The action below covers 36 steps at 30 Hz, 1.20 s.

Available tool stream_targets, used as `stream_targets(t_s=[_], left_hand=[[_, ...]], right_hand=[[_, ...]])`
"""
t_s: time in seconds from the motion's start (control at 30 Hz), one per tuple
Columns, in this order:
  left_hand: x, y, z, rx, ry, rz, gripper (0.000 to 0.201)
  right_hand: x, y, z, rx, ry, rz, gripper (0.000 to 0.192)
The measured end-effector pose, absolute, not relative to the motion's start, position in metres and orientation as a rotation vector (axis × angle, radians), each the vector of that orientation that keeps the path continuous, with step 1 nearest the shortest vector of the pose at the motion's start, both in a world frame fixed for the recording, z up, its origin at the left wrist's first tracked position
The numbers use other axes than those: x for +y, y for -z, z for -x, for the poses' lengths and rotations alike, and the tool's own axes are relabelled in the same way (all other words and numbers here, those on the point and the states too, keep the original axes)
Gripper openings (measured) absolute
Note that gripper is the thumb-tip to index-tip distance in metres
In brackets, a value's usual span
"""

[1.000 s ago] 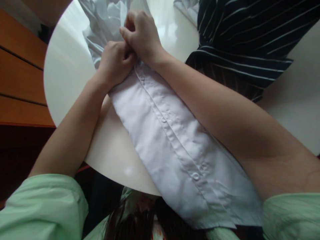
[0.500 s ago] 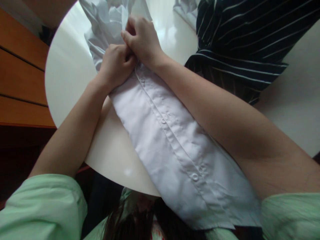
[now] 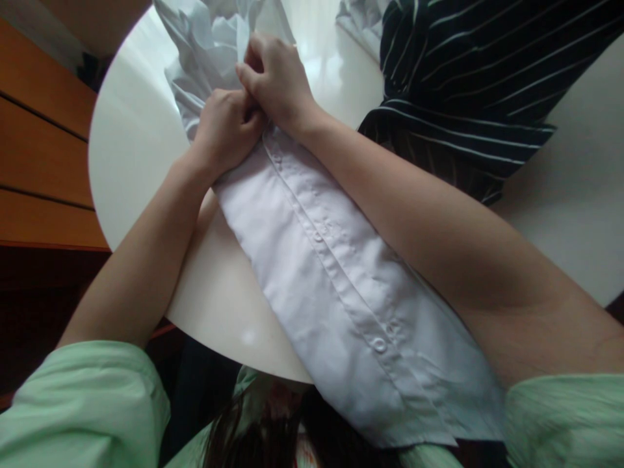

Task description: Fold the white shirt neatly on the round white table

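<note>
A round, glossy white table [image 3: 127,149] carries a white cloth button-front shirt [image 3: 297,253], laid diagonally, crumpled at the far end and overhanging the near edge. Black cloth with thin white stripes [image 3: 487,78] lies to its right. The left hand [image 3: 229,127] and right hand [image 3: 280,81], touching, grip the shirt, fingers curled tight. A small round white button [image 3: 379,345] shows near its hem.

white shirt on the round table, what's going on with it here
A person is handling the white shirt with both bare hands. The left hand and right hand are close together, closed on the cloth; exactly what they pinch is hidden. The buttoned front lies toward the person, its near end past the edge of the round table. A dark striped cloth lies to the right.
</note>
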<state>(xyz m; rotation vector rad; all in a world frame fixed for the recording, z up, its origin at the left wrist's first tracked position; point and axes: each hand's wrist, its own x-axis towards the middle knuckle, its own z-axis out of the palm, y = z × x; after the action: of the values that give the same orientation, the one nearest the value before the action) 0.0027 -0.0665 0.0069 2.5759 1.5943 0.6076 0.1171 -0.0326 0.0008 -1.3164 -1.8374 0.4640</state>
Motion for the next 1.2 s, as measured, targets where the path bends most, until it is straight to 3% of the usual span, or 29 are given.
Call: stream_targets(t_s=[0.7, 0.9, 1.2], left_hand=[[-0.0621, -0.0021, -0.0028, 1.585, -0.623, -2.630, 0.023], [-0.0597, -0.0018, -0.0032, 1.599, -0.671, -2.596, 0.017], [-0.0576, -0.0001, -0.0031, 1.528, -0.729, -2.604, 0.028]], right_hand=[[-0.0308, -0.0009, -0.1170, -1.880, -0.423, 1.365, 0.008], [-0.0320, -0.0022, -0.1186, -1.874, -0.471, 1.333, 0.016], [-0.0290, -0.0047, -0.1168, -1.809, -0.605, 1.358, 0.023]])
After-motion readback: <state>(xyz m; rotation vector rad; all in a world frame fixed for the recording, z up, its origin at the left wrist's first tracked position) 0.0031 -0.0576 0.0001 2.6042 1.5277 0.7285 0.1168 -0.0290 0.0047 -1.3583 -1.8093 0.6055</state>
